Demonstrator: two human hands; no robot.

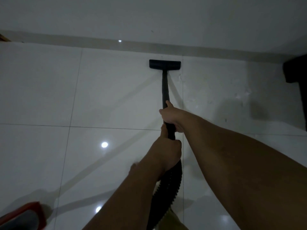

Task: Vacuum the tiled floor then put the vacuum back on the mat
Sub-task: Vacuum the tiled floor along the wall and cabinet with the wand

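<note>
A black vacuum wand [165,87] runs forward over the glossy white tiled floor [49,97]. Its flat black floor head [165,64] rests on the tiles just short of the wall's skirting. My right hand [169,117] is closed around the wand's upper part. Right behind it, my left hand [167,151] grips the wand where the ribbed black hose [166,188] begins. The hose curves down under my left forearm and out of the bottom edge. A red-and-grey object [23,216] shows at the bottom left corner; I cannot tell what it is.
A white wall with a beige skirting [216,48] runs across the top. A dark piece of furniture [297,77] stands at the right edge. Something brown [4,39] pokes in at the far left by the skirting. Ceiling lights reflect in the tiles.
</note>
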